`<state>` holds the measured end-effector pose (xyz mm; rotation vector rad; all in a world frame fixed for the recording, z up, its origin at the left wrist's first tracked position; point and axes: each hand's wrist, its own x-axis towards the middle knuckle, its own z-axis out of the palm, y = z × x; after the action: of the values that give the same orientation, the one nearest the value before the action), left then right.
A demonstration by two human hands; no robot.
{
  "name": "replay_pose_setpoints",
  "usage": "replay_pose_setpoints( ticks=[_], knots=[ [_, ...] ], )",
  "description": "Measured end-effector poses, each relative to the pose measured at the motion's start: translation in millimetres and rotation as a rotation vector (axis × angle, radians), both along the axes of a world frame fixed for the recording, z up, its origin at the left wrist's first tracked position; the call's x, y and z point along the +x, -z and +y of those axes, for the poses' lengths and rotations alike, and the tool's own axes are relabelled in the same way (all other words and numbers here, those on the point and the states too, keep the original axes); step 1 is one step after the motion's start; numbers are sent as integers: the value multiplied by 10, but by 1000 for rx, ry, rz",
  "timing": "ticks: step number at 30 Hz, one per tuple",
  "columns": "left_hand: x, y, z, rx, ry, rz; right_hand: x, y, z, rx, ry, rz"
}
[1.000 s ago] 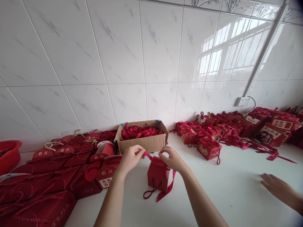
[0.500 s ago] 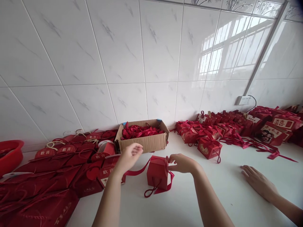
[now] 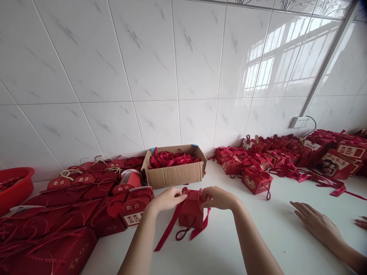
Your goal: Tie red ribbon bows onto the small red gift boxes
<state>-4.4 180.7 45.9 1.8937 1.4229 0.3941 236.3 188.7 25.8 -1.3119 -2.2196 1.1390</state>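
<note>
A small red gift box [image 3: 190,214] stands upright on the white table between my two hands. My left hand [image 3: 171,198] is closed in a pinch at the top of its left flap. On the right side, my right hand [image 3: 220,197] pinches the opposite flap. A red ribbon [image 3: 169,232] runs down from beside my left fingertips, its end lying on the table. Another length of ribbon hangs at the box's right side. At the front, a dark red cord loop [image 3: 183,232] hangs from the box. Fingertips partly hide the flaps.
An open cardboard box [image 3: 173,173] of red ribbons stands behind. Several red bags and boxes [image 3: 109,214] crowd the left, near a red basin [image 3: 17,191]. Finished-looking red boxes [image 3: 257,180] line the right. Another person's hand [image 3: 317,225] lies flat at right.
My left hand has come right and down to the gift box's left flap. The ribbon's left end has swung down toward the front. Part of another hand now shows at the right edge.
</note>
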Motion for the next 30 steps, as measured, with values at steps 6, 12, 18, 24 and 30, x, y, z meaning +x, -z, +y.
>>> replay_pose_setpoints(
  ticks=[6, 12, 18, 24, 30],
  knots=[
    [4, -62, -6, 46, 15, -81, 33, -25, 2, 10, -2, 48],
    [-108, -110, -29, -6, 1, -164, 53, -131, -49, -47, -42, 159],
    [-160, -152, -43, -6, -39, -226, 94, -150, -37, -41, 64, 74],
    [-201, -158, -46, -4, -47, -213, 289, -118, -20, -101, 65, -63],
    [-188, -91, 4, 30, -61, -108, 334, -59, 26, -107, 60, -87]
  ],
)
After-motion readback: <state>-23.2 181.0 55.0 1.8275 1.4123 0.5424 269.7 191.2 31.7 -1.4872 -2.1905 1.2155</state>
